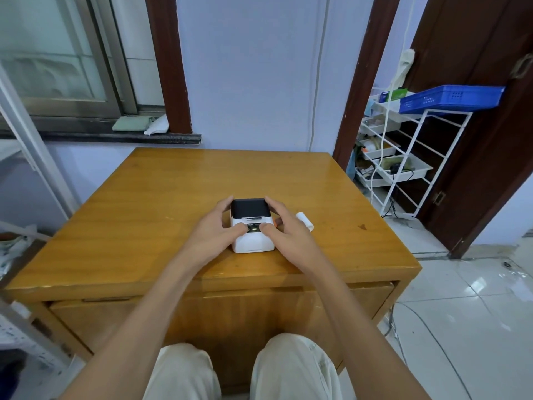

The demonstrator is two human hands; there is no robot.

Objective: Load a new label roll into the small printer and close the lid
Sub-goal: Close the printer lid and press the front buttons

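1. Two bare hands are seen wrapped around a small printer [252, 229] that stands on the wooden table [144, 203], near the table's middle and somewhat toward its near edge
2. The printer's white body is topped by a black lid [248, 208] at its far end; the lid is seen lying down flat on the body, and a small green light is lit on the near top panel
3. The left hand [215, 230] is pressed against the printer's left side, with its fingers reaching the far left corner of the lid and its thumb laid on the near top panel, so the printer is being grasped
4. The right hand [284, 230] is placed against the right side in the same manner, fingers at the lid's far right corner and thumb on the near top panel, also gripping the printer
5. A white label roll [305, 221] is seen lying on its side on the table just right of the right hand, apart from the printer
6. A white wire rack [415, 157] carrying a blue basket [452, 98] is seen at the far right, off the table
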